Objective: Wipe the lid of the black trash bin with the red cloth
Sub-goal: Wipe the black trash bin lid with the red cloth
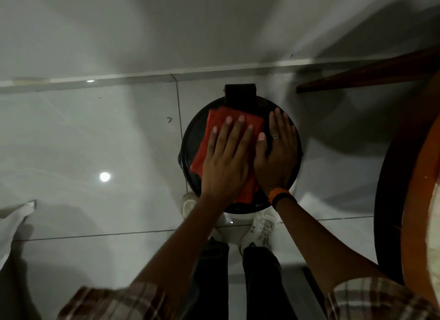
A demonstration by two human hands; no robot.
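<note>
I look straight down on the black trash bin, whose round glossy lid [190,139] fills the middle of the view. A folded red cloth [201,153] lies on the left and middle of the lid. My left hand [226,160] presses flat on the cloth with fingers spread, covering most of its near part. My right hand [278,153], with a ring and an orange wristband, rests flat and open on the bare right half of the lid, thumb touching the cloth's edge. The lid's black hinge block [240,93] sits at the far side.
The bin stands on glossy grey floor tiles close to a white baseboard [142,76]. A round wooden table [409,176] and a dark wooden bar [369,74] crowd the right side. My white shoes [262,226] are just below the bin. Something white [14,217] lies at the left edge.
</note>
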